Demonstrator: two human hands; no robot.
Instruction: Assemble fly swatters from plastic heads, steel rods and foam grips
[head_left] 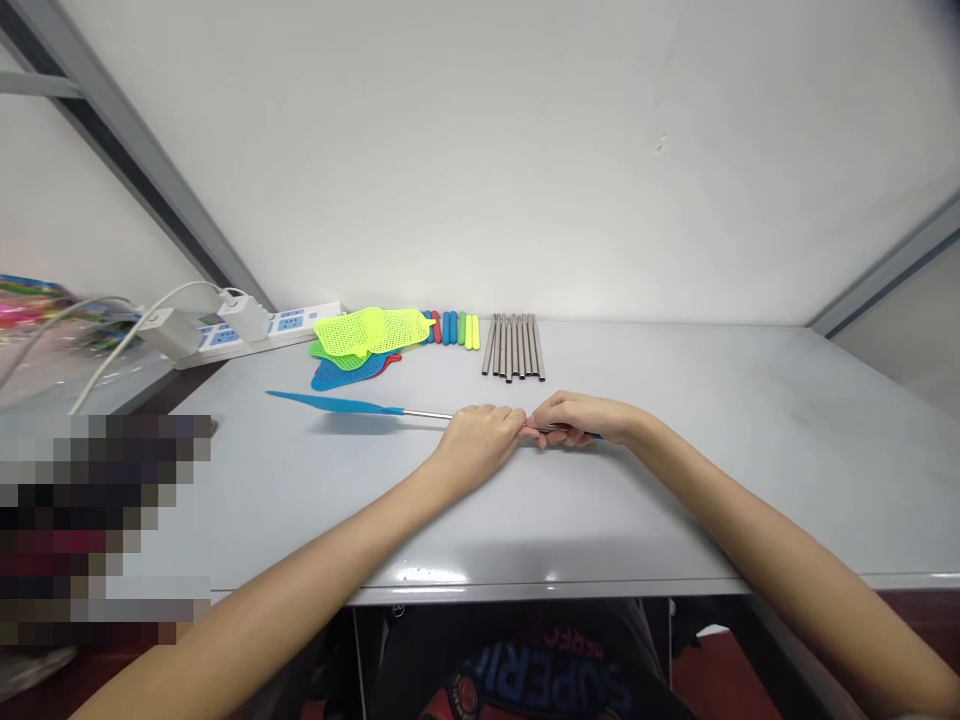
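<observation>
A fly swatter (337, 403) with a blue paddle and a thin metal rod is held level just above the table, its paddle pointing left. My left hand (484, 437) is wrapped round the rod, knuckles up. Close against it, my right hand (574, 418) grips the handle end, and a bit of blue shows past its fingers. Behind my hands lie several metal tubes (514, 350) side by side. To their left is a row of coloured handle grips (459, 330) in blue, red, green and yellow. Loose perforated swatter paddles (375, 333), yellow, green, blue and red, are piled further left.
A white power strip (292, 322) with plugged-in adapters and cables runs along the table's back left. Clear plastic packaging (82, 350) lies beyond it. A pale wall (525, 160) stands behind the grey table (787, 430). A blurred-out patch covers the lower left.
</observation>
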